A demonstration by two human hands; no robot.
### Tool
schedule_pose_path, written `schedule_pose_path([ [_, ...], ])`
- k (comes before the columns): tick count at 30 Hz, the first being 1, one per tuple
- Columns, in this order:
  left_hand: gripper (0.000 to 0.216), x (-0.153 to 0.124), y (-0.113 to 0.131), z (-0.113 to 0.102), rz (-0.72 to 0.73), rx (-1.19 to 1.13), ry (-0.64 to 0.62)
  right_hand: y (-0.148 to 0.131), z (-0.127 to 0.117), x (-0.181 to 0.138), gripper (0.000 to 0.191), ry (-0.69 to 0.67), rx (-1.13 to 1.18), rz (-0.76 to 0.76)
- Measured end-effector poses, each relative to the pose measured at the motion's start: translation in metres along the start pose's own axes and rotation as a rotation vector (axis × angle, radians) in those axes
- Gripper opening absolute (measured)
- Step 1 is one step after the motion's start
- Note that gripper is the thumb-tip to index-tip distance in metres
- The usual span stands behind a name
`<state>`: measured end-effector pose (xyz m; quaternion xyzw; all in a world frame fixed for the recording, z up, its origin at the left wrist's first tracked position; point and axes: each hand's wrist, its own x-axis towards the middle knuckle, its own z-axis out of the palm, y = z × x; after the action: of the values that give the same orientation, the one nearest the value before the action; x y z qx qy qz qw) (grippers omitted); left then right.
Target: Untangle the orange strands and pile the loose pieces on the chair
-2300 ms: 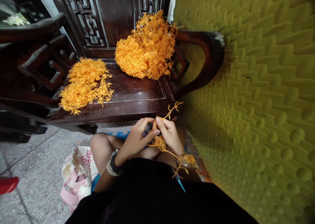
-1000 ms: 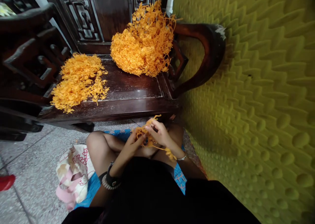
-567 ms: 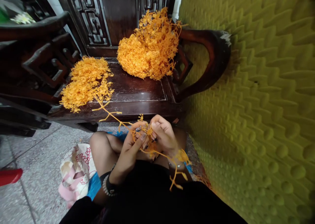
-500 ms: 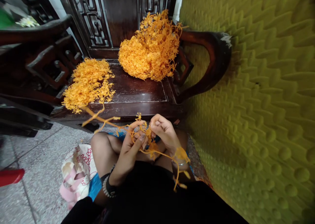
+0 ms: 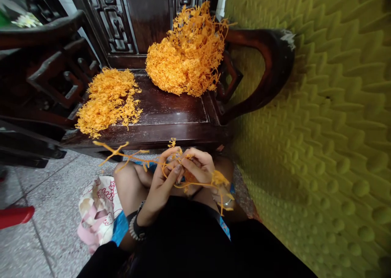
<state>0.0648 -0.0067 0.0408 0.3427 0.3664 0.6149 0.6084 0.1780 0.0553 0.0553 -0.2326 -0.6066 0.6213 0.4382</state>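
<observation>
Head view, looking down: pinching thin, branching, soft-looking orange strands between closed-up fingertips of the bare left hand and bare right hand, close together. Stretching crosswise: left over the bent left knee, right toward the right wrist. Equally near both.

Head view faces forward and down, seemingly near the hands.

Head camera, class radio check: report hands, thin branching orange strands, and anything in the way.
Left hand: holding thin branching orange strands. Right hand: fingers curled against them. Some loose ends overlap right wrist. Dark wooden seat ahead, bearing two orange heaps.
</observation>
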Motion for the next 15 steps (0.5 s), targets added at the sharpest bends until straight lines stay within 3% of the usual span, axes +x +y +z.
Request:
schedule_pose_path([
  [3, 0.039, -0.004, 0.008, 0.0, -0.003, -0.1, -0.013, -0.005, -0.006, 0.004, 0.031, 0.289, -0.055, -0.151],
  [5, 0.037, -0.008, 0.017, -0.005, 0.113, -0.186, 0.036, -0.007, -0.02, 0.015, 0.034, 0.601, -0.112, -0.347],
  [7, 0.038, -0.01, 0.026, -0.012, 0.3, -0.257, 0.1, -0.003, -0.036, 0.031, 0.033, 0.743, -0.135, -0.432],
  [8, 0.039, -0.009, 0.031, -0.015, 0.384, -0.284, 0.116, 0.003, -0.042, 0.039, 0.029, 0.755, -0.214, -0.423],
  [12, 0.043, -0.002, 0.047, -0.02, 0.523, -0.389, 0.089, 0.035, -0.056, 0.072, 0.023, 0.373, -0.72, -0.187],
  [15, 0.042, 0.004, 0.05, -0.019, 0.539, -0.445, 0.04, 0.054, -0.066, 0.09, 0.022, 0.403, -1.191, -0.084],
])
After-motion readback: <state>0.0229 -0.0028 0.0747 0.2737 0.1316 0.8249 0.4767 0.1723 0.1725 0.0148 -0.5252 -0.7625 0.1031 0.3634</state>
